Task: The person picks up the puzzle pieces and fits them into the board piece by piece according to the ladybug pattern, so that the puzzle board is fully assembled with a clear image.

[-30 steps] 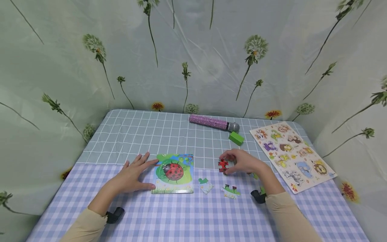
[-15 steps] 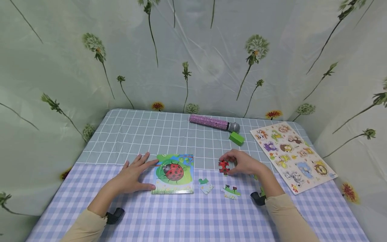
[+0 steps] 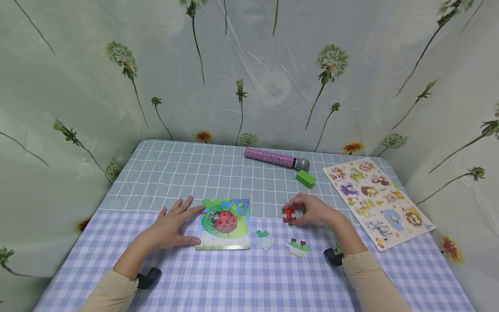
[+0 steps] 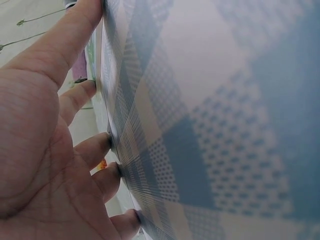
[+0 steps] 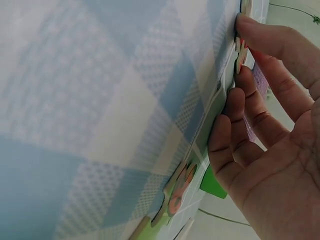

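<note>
The right hand (image 3: 313,209) pinches a red, black-spotted jigsaw piece (image 3: 289,216), best held lightly; the spread left hand (image 3: 170,226) should steady the square, glossy ladybird puzzle (image 3: 225,221) beside it.

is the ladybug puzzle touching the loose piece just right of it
Apart. The head view shows a narrow strip of checked tablecloth between the ladybug puzzle and the loose piece.
</note>
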Demonstrator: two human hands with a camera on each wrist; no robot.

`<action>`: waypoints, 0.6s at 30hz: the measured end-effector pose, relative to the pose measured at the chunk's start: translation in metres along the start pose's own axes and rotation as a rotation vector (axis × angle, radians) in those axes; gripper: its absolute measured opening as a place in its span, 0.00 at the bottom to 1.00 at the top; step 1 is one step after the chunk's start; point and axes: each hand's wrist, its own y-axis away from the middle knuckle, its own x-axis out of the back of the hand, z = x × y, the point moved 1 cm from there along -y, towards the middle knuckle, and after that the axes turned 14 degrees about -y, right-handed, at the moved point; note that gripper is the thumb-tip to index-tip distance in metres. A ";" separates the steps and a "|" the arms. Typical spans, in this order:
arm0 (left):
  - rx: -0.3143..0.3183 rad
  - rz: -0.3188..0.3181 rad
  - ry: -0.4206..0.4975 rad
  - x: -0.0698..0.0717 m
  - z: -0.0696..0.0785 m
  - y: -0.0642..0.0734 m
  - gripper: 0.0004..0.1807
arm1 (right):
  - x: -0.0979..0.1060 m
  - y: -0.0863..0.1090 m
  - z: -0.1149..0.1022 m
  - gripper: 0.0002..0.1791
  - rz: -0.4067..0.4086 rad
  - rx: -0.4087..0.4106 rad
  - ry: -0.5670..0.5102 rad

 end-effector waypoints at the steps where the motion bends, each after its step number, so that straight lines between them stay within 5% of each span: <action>1: 0.001 0.000 -0.001 0.000 0.000 0.000 0.53 | 0.000 0.000 -0.001 0.24 -0.001 -0.002 0.010; 7: -0.002 0.006 0.008 0.001 -0.001 0.001 0.53 | -0.001 -0.003 -0.006 0.24 -0.003 -0.006 0.080; 18: -0.006 -0.002 0.005 -0.001 -0.001 0.000 0.53 | -0.013 -0.008 -0.016 0.26 0.031 0.109 0.160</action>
